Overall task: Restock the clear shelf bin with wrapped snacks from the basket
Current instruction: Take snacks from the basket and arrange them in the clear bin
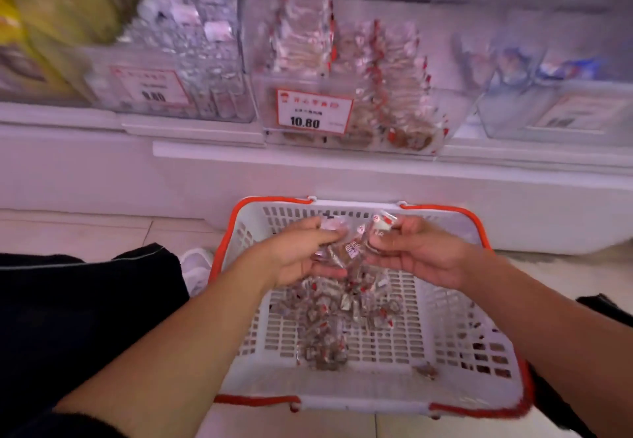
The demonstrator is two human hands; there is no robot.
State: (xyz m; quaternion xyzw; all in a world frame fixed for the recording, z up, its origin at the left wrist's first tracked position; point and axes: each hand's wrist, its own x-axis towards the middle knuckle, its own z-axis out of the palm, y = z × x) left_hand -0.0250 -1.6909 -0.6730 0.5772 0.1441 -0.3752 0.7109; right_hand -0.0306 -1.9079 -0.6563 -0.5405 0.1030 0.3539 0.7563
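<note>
A white slotted basket [445, 304] with red handles sits on the floor below the shelf. Several wrapped snacks [342, 314] with red-and-white wrappers lie loose in it. Over the far half of the basket, my left hand [294, 256] grips a bunch of wrapped snacks [352, 247], and my right hand [421, 249] holds the same bunch from the other side, with one wrapper sticking up above its fingers. The clear shelf bin [455, 108] stands on the shelf straight ahead, partly filled with upright rows of the same snacks, and carries a 10.80 price tag [313, 112].
More clear bins flank it: one on the left [164, 95] with silver-wrapped goods and a price tag, one on the right [555, 115]. Yellow bags [41, 12] fill the far left. My dark-clothed knee [85, 300] and a white shoe [197, 266] sit left of the basket.
</note>
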